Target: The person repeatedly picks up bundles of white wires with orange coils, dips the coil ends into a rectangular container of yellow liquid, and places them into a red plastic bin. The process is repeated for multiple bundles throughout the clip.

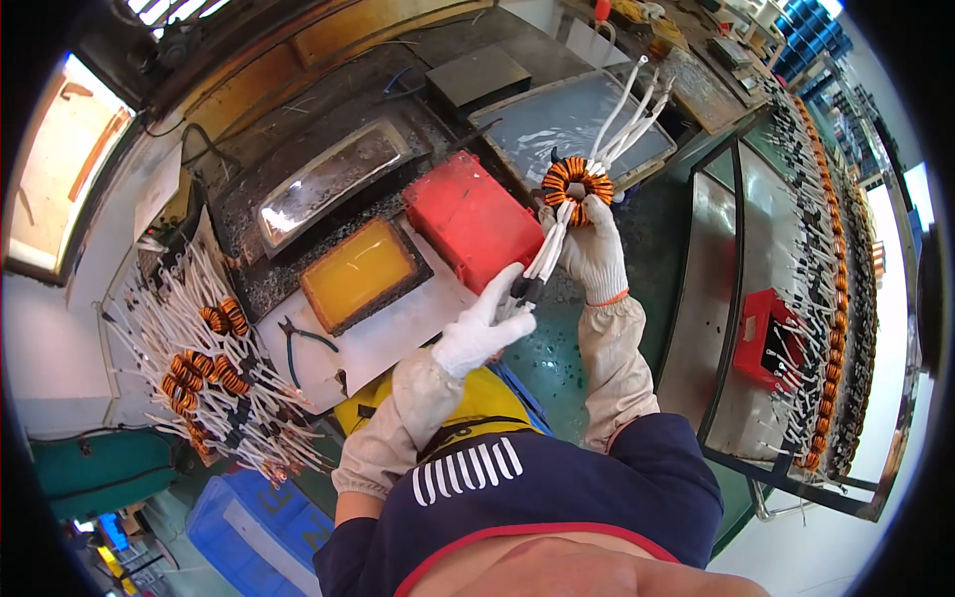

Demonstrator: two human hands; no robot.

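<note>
My right hand, in a white glove, is closed on a ring-shaped coil wound with copper-orange wire. White-sleeved leads rise from the coil's far side, and another bunch of white leads hangs toward me, with black sleeves near the ends. My gloved left hand has its fingers and thumb around those black-sleeved ends. The exact grip is partly hidden. The coil is held beyond the right side of a red plastic box, over the near edge of a tray of clear liquid.
A pan with yellow contents sits left of the box; behind it is a shiny metal-filled trough. Pliers lie on the white board. Finished-looking coils are heaped at left. A rack at right carries rows of coils. A blue crate stands lower left.
</note>
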